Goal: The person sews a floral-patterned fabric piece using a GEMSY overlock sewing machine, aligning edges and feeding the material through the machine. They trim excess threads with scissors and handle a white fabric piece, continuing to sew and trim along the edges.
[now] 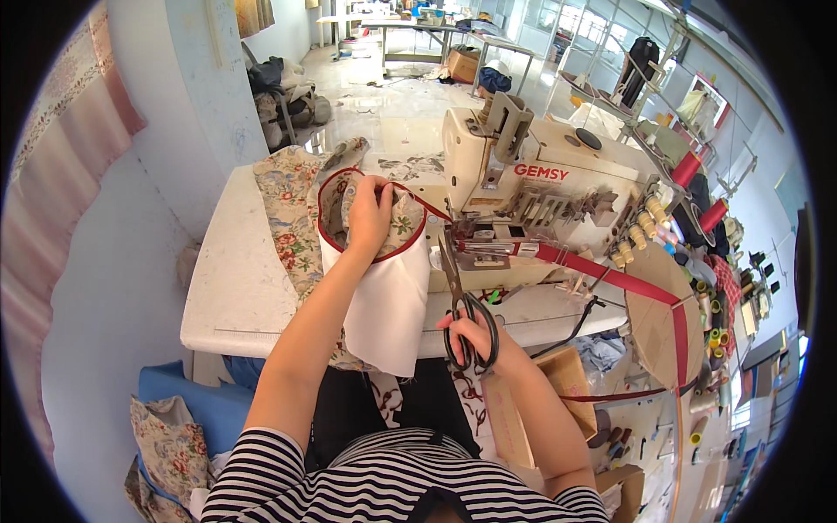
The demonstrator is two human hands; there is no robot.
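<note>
My left hand (pixel 372 213) is closed on a floral fabric piece (pixel 405 222) with a white lining (pixel 388 305). Dark red binding (pixel 324 228) edges its round opening. From that edge a strip of the binding runs right to the sewing machine (pixel 540 161). Black-handled scissors (pixel 472 331) are in my right hand (pixel 468 334), with fingers through the handles. Their blades point away from me, up toward the strip beside the machine's needle area. More floral fabric (pixel 288 231) lies on the white table to the left. What exactly my left fingertips pinch is hidden.
Red binding tape (pixel 602 277) feeds in from a round cardboard disc (pixel 663 318) on the right. Thread spools (pixel 641 231) line the machine's right side. The white table (pixel 231 292) ends at a rounded left edge. A wooden box (pixel 567 392) stands below, near my right forearm.
</note>
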